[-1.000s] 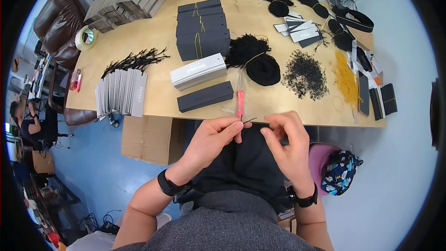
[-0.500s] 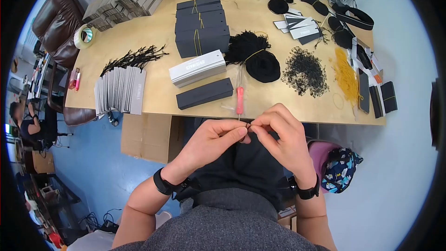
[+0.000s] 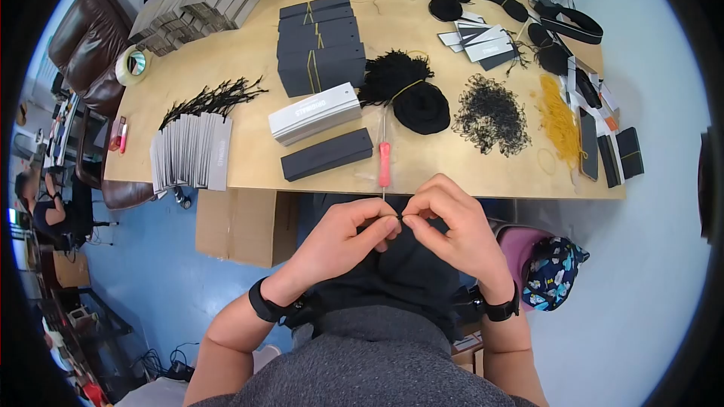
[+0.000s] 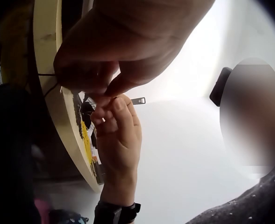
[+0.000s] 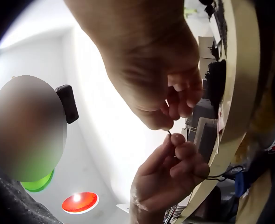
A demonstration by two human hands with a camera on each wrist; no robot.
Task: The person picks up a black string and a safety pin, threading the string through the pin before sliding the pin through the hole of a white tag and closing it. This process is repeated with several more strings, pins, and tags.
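Above the lap, just off the table's front edge, both hands meet at the fingertips. My left hand pinches a thin black cord between thumb and forefinger, and a loop of it trails out past the curled fingers. Thumb and forefinger of my right hand pinch the same cord, of which a short dark bit shows between the fingertips in the right wrist view. A thin tool with a red handle lies on the table right beyond the hands, its metal tip pointing toward them.
On the table lie black tags, white tags, a fan of corded tags, a black cord bundle, a heap of small black wire pieces and yellow bands. A cardboard box stands below.
The right hand, apart from the left a second ago, has moved left and now pinches the cord at the left fingertips. Both hands have since dropped slightly toward the lap.
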